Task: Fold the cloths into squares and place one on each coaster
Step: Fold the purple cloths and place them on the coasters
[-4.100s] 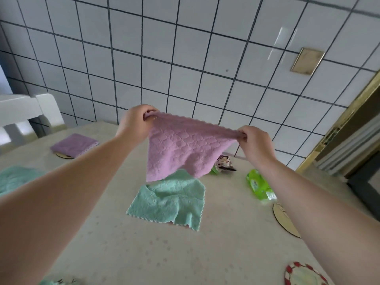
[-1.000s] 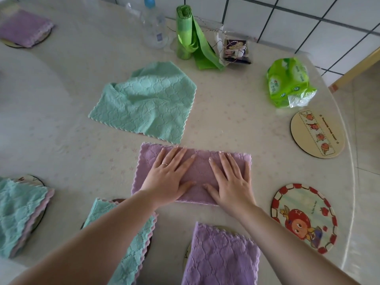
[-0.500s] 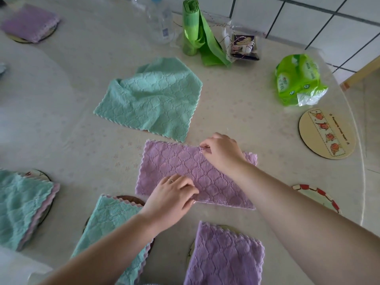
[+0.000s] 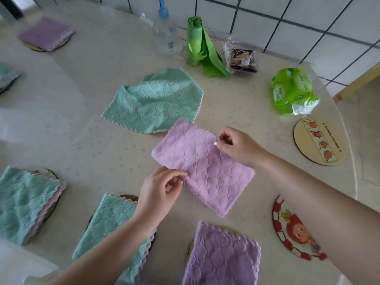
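Both hands pinch the folded purple cloth: left hand apparently near edge, right hand far edge.

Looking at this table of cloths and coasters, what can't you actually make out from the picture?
- Head view: the coasters under the near folded purple cloth and two green cloths, mostly covered.
- The red cartoon coaster, partly behind the right forearm.
- Print on the green packet, too small.
- The far-left cloth, cut off by the frame edge.

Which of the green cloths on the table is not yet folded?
The green cloth lying loose mid-table, behind the purple cloth held by both hands; the other green ones sit folded on coasters at the left.
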Tool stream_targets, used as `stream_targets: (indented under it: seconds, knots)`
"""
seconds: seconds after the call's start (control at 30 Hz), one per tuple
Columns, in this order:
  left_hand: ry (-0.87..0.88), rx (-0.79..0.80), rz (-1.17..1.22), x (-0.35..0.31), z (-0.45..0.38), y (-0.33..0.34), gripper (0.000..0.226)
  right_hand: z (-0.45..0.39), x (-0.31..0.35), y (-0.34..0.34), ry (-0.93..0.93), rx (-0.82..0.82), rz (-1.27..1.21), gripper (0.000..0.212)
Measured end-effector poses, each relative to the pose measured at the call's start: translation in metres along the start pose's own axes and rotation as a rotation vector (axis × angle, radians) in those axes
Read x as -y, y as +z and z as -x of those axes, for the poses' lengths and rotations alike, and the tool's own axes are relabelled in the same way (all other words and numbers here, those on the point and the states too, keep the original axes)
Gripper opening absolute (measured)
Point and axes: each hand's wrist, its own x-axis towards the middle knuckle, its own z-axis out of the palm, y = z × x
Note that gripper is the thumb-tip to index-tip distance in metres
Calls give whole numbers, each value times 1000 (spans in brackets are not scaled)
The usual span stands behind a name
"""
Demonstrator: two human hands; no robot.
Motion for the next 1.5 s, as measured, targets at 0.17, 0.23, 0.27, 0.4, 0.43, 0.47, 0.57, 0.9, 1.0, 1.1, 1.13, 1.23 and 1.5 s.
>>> stream_targets:
  seconds: [0.17, 0.23, 0.27, 0.4, 0.43, 0.47, 0.57, 0.9, 1.0, 1.1, 1.13, 1.23, 1.5]
  knots:
    - [-540, -75, 861, -24, -4, 9, 27, 39, 5, -1, 85, -103, -436, 13]
    - [-618, 11, 1037, -30, -5, 13, 30, 54, 2, 5, 124, -95, -557, 34]
    - [-631, 38, 1086, -31, -5, 15, 32, 60, 0, 9, 123, -95, -566, 43]
    - [-500, 186, 846, -32, -11, 12, 38, 75, -7, 14, 89, -94, -446, 50]
    - [-403, 214, 698, -33, -15, 11, 44, 78, -7, 12, 62, -97, -435, 51]
    - [-295, 224, 584, -37, -21, 9, 50, 82, -7, 9, 16, -128, -415, 52]
    - [-56, 275, 462, -51, -44, 5, 63, 86, -11, -3, -136, -281, -361, 61]
    - [-216, 350, 293, -14, -96, 50, 56, 40, -78, 25, 205, -244, -484, 66]
    - [-319, 341, 378, -6, -86, 44, 52, 53, -78, 24, 219, -227, -494, 58]
    - [-380, 354, 527, 9, -64, 37, 49, 78, -76, 26, 247, -143, -496, 56]
    - [-368, 369, 536, 14, -58, 35, 49, 86, -74, 28, 229, -125, -484, 55]
    - [-298, 414, 509, 20, -49, 34, 57, 94, -69, 29, 191, -92, -466, 53]
    - [-574, 481, 502, 9, -45, 36, 33, 99, -75, 39, 309, -60, -485, 45]
